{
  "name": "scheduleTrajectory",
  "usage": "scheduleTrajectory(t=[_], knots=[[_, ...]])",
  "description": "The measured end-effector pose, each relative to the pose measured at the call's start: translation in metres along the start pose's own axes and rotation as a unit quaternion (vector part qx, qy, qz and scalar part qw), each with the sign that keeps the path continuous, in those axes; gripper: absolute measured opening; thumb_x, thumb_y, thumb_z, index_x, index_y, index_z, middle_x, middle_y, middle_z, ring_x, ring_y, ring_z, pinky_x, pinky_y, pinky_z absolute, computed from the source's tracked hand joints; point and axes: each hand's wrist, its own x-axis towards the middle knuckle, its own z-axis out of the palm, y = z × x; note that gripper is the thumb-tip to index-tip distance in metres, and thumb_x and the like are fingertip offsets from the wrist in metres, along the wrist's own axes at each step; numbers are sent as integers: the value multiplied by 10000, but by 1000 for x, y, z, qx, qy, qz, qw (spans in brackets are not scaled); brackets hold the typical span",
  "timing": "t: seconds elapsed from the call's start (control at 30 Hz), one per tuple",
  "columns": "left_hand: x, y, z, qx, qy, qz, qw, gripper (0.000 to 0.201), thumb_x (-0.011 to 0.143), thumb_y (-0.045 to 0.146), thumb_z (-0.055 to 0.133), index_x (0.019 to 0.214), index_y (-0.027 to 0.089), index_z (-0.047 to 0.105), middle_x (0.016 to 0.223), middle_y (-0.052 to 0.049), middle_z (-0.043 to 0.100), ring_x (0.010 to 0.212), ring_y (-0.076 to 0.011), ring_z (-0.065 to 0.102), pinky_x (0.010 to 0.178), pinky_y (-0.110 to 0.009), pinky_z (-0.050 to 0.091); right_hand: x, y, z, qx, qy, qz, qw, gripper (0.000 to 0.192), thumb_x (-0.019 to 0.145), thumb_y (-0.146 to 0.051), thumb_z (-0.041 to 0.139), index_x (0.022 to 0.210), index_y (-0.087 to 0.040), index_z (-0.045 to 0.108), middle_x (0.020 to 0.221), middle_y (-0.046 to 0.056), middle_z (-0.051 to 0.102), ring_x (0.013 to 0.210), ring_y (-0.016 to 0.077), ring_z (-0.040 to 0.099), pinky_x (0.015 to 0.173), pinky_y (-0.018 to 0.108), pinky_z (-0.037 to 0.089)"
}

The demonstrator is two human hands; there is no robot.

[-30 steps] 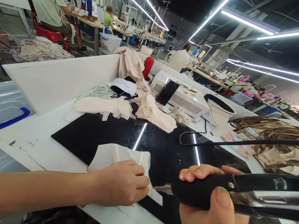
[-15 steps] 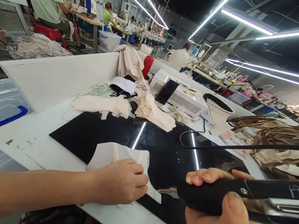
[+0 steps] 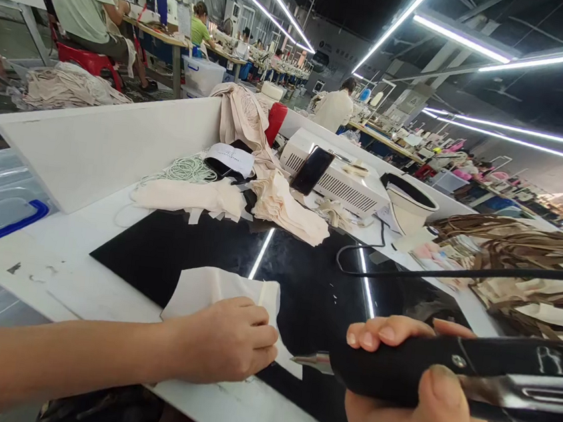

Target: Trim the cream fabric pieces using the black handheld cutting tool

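Observation:
A pale piece of fabric (image 3: 203, 289) lies on a glossy black board (image 3: 140, 256). My left hand (image 3: 235, 342) rests on it, fingers curled and closed on its near right part, covering that part. At the right, my right hand (image 3: 425, 421) is wrapped around a thick black hand tool (image 3: 396, 364) with a metal lever along its side. The tool's pointed metal tip (image 3: 313, 362) faces left, at the right edge of the fabric and close to my left fingers. I cannot tell whether the tip touches the cloth.
Stacked cream fabric pieces (image 3: 289, 208), green cord (image 3: 190, 169), a phone (image 3: 312, 170) and a white vented box (image 3: 346, 191) sit behind the board. A black cable (image 3: 436, 273) crosses at right, near brown strips (image 3: 519, 243). A low white wall (image 3: 107, 146) borders the table; people work beyond.
The view has shifted very slightly. The tool's metal tip, blurred before, now shows sharply at the fabric's edge. Both hands keep nearly the same place and grip.

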Motion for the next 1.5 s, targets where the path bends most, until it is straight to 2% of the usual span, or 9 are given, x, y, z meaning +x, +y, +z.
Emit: scheduleTrajectory(t=[0.2, 0.4, 0.6, 0.9, 1.23, 1.5], knots=[[0, 0, 0, -9, -2, -3, 1000, 58, 1002, 110, 640, 964, 135, 676, 868, -40, 615, 810, -195, 541, 742, -330, 482, -9, 2, 4, 13, -26, 9, 1000, 390, 768, -402, 835, 1050, -250, 612, 683, -51, 654, 562, 151, 569, 507, 290, 571], [1, 0, -1, -17, 3, -4, 1000, 62, 1007, 106, 633, 985, 127, 687, 867, -34, 619, 806, -196, 544, 730, -334, 475, -11, 2, 5, 10, -31, 25, 999, 352, 798, -340, 809, 1071, -254, 604, 687, -50, 659, 576, 154, 591, 523, 300, 580], [0, -1, -1, -9, 3, 3, 1000, 99, 1019, 97, 603, 972, 129, 684, 862, -47, 607, 802, -196, 542, 739, -332, 475, -7, -4, -5, -1, 0, 8, 1000, 401, 745, -411, 844, 1040, -256, 620, 671, -56, 642, 545, 151, 555, 496, 299, 569], [0, -1, 0, -11, 2, 1, 1000, 112, 1019, 81, 591, 988, 132, 685, 872, -45, 619, 811, -193, 556, 757, -324, 490, -10, -2, -6, -4, -8, 20, 1000, 360, 781, -343, 831, 1059, -258, 619, 681, -52, 662, 571, 152, 597, 541, 308, 586], [-4, -3, 6, -25, 16, -1, 1000, 106, 1006, 60, 606, 990, 134, 679, 891, -47, 643, 842, -193, 587, 793, -317, 505, -7, -1, -9, -1, -3, 7, 1000, 326, 794, -324, 781, 1061, -246, 611, 694, -47, 654, 569, 146, 587, 523, 296, 566], [-6, -5, 7, -33, 11, 2, 999, 114, 1025, 81, 598, 1079, 138, 681, 942, -58, 668, 885, -196, 611, 826, -320, 518, -9, 2, -8, 11, -12, 4, 1000, 325, 800, -306, 790, 1071, -246, 619, 694, -46, 665, 580, 150, 597, 525, 302, 574]])
